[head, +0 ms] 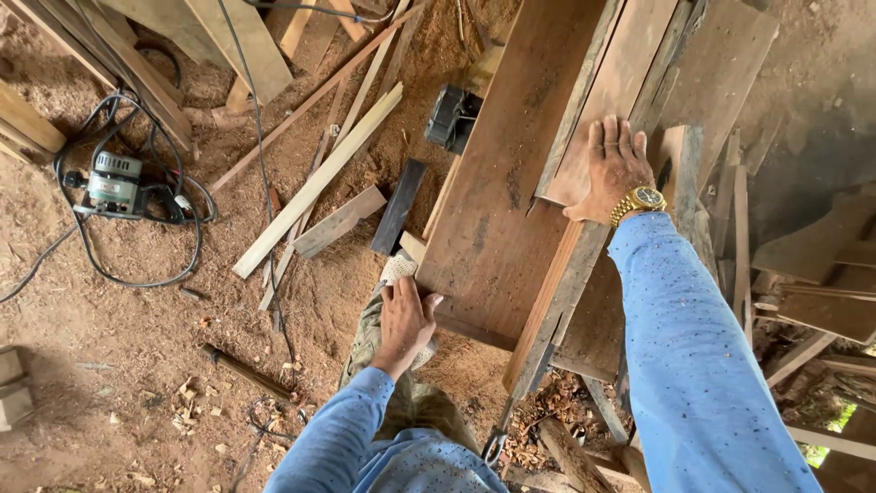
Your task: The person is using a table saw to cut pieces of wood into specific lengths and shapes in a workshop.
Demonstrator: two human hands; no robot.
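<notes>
My left hand [404,321] sits at the near edge of the wide reddish-brown wooden plank [497,196], fingers together, thumb out to the side, palm down by the plank's near-left corner. Can't tell if it's gripping the edge or just resting against it. A pale meshed shoe [398,267] shows just beyond the knuckles, w/ my olive trouser leg [365,338] below the hand.

Farther up the plank, my right hand [614,171] lies flat on a narrower lighter-brown board [610,91] stacked on the plank's right side; fingers straight & close together, pressing down, nothing pinched. Gold wristwatch [644,197] on that wrist, blue sleeve behind it.

To do this well, I reckon: keep the right palm flat so the top board doesn't slide, keep left fingers clear of the plank's underside, weight even on both.

Left of the plank, on the sawdust floor [109,347]: a long pale wood strip [315,183], a dark flat offcut [399,206], then well apart a green-and-silver power tool [114,184] w/ black cable looped round it. A black boxy tool [452,117] sits by the plank's far-left edge.
</notes>
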